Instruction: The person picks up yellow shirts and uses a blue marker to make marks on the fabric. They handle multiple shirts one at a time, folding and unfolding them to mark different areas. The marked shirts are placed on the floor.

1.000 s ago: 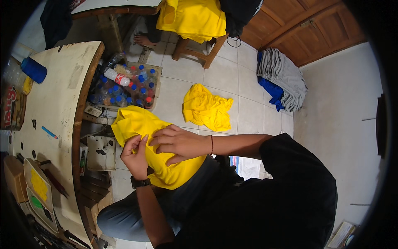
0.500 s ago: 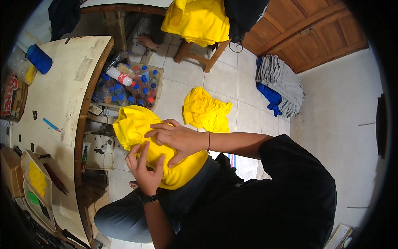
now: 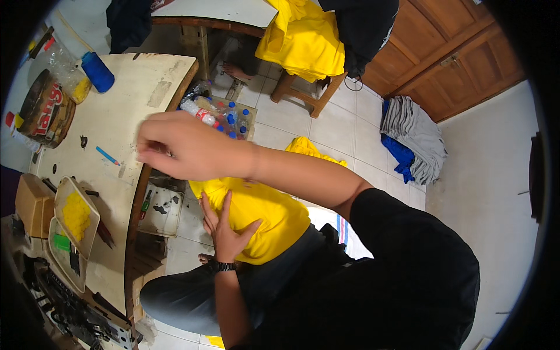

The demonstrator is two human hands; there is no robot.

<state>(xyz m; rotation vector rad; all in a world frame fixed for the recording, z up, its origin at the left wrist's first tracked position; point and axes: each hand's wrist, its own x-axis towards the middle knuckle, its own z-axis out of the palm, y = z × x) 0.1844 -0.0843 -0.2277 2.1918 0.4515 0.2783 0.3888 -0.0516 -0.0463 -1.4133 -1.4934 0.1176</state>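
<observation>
Yellow fabric (image 3: 274, 216), looking like a garment, lies over my lap and knee. My left hand (image 3: 228, 232) rests on it with its fingers spread, a dark watch at the wrist. Above the bench's near edge, clear of the fabric, is my right hand (image 3: 184, 144), slightly blurred and with its fingers curled in. Whether anything is between those fingers is hidden. The right forearm covers part of the yellow fabric and of the crate of bottles. Closest to that hand on the bench lies a blue pencil-like stick (image 3: 108, 156).
On the cream bench (image 3: 125, 192) stand a blue thread cone (image 3: 97, 72), a plastic jar (image 3: 49, 111) and trays of yellow bits (image 3: 76, 216). Below are bottles (image 3: 230, 119) in a crate. Yellow cloth (image 3: 300, 146) and grey folded fabric (image 3: 411, 131) lie on the floor; a stool (image 3: 321, 102) holds garments.
My right hand has left the yellow fabric and swung up and left to the bench edge. My left hand stays on the fabric. The whole view has shifted a little.
</observation>
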